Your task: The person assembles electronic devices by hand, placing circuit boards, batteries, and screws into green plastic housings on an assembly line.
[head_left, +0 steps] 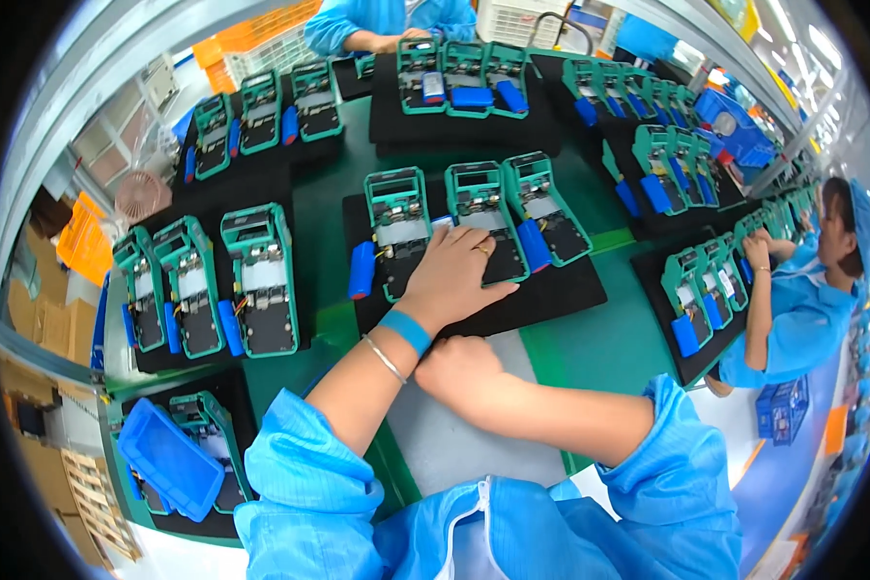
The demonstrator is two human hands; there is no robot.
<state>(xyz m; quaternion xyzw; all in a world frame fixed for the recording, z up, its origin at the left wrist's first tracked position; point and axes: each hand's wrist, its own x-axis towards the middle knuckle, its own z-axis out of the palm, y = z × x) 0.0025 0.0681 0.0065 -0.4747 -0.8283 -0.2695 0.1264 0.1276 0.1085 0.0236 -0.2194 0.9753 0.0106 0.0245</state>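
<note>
My left hand point(451, 274) reaches over the black mat point(551, 292), fingers stretched out and thumb apart, lying across the lower left of the middle green-framed device point(478, 193). A bit of a blue battery pack point(442, 223) shows at its fingertips; the rest is covered. Left of the hand stands another open green device point(397, 198) with a blue battery pack point(362, 271) beside it. A third device point(548, 208) is on the right, with its blue battery pack point(534, 243). Below my left wrist, near the mat's front edge, my right hand point(459, 369) is closed; anything inside is hidden.
More green devices with blue packs stand on mats at the left point(258, 275), far side point(464, 72) and right point(672, 159). A blue tray point(172, 459) lies tilted over devices at lower left. One co-worker point(793, 300) works at the right, another point(389, 24) across the table.
</note>
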